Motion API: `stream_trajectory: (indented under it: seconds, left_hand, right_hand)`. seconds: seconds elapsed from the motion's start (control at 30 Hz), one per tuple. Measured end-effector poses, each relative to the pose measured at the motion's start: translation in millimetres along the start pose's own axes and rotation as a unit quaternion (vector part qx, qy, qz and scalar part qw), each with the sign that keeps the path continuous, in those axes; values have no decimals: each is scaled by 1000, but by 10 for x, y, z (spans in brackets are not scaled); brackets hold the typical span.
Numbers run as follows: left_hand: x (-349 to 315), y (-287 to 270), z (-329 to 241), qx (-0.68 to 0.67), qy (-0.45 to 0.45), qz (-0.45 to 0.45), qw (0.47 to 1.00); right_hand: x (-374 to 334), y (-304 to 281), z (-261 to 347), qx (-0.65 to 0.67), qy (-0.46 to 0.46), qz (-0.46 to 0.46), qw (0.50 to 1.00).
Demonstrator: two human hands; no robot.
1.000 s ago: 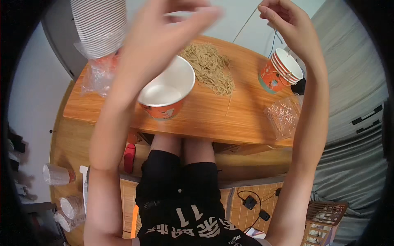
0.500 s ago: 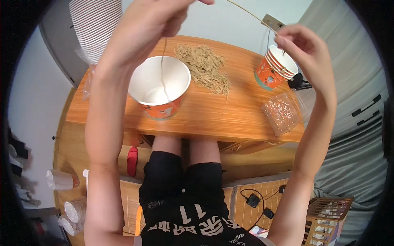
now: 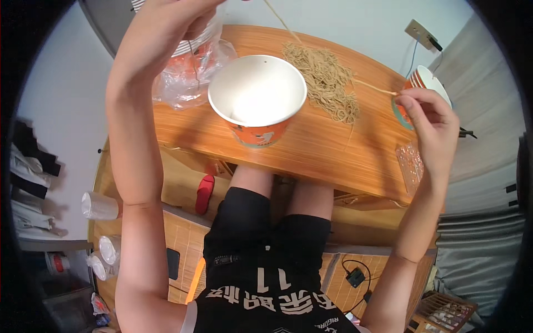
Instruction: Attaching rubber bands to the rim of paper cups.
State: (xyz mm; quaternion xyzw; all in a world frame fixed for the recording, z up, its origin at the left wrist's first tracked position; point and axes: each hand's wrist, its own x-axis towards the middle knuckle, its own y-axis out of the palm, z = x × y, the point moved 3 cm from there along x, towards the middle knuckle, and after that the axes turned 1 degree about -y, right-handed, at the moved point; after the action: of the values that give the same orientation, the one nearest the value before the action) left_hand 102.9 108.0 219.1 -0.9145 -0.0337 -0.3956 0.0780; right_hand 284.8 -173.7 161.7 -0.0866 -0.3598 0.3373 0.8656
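Observation:
My left hand is raised at the top left, its fingertips cut off by the upper edge. It is closed, and a thin tan cord hangs below it. Another stretch of cord slants down from the top edge near that hand. It runs past the loose tan cord pile towards my right hand, which pinches it between thumb and fingertips. Below and between my hands stands a large white-lined orange paper bucket; the part of its inside that shows is bare.
Nested paper buckets stand behind my right hand. A clear box of small beads lies near the right table edge, partly behind my forearm. Stacked buckets in a plastic bag are at the left. A socket is on the wall.
The view has swung left, so the table things sit further right. The cord between my hands now sags lower, and my right hand has come down relative to the nested buckets.

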Motion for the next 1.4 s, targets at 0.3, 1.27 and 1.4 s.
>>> stream_trajectory:
  seconds: [0.3,1.27,1.4]
  left_hand:
    - [-69,2,-153,195,-199,-58,959]
    - [-74,-338,709,479,-139,-138,856]
    - [-931,-33,406,280,-149,-235,919]
  right_hand:
    - [-18,861,-125,93,-6,-51,994]
    - [-31,1934,-122,681,254,78,682]
    - [88,1861,-95,616,231,101,747]
